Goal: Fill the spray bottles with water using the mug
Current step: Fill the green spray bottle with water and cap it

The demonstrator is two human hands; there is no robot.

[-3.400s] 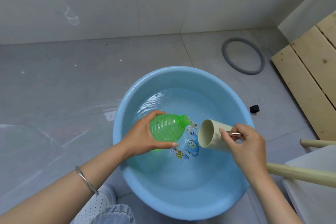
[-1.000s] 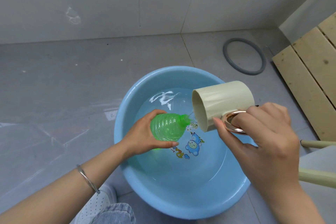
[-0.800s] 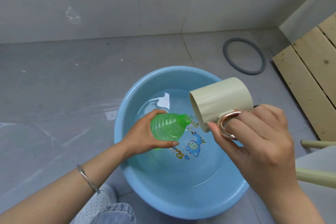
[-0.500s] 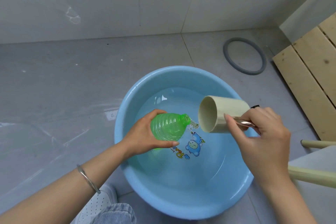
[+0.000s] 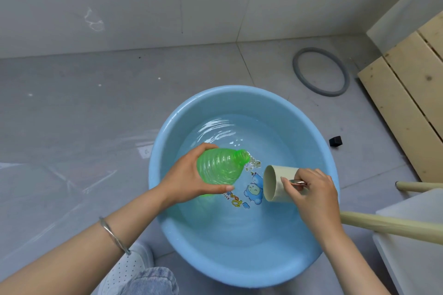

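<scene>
Green ribbed plastic fills my left hand (image 5: 189,179): the spray bottle (image 5: 220,166), with no spray head on it, is wrapped in my curled fingers (image 5: 206,147) and thumb. It is tilted, with its open neck pointing to about 2 o'clock. I hold it over the water at roughly 10 o'clock from the centre of the blue basin (image 5: 239,93).

My right hand (image 5: 311,191) pinches the shiny handle of the cream mug (image 5: 275,183), fingers closed on it. The mug lies on its side at 3 o'clock in the basin, low over the water, its mouth turned to 9 o'clock. I cannot tell if it touches the water. Mug rim and bottle neck are near each other but apart, with a cartoon decal (image 5: 251,189) on the basin bottom between them.

The water ripples at 12 o'clock. A metal bangle (image 5: 115,237) sits on my left wrist. On the floor, a grey ring (image 5: 295,69) lies at 1 o'clock from the basin, and a small black object (image 5: 335,141) lies at 2 o'clock, just outside the rim. Wooden slats (image 5: 407,93) lie beyond it.
</scene>
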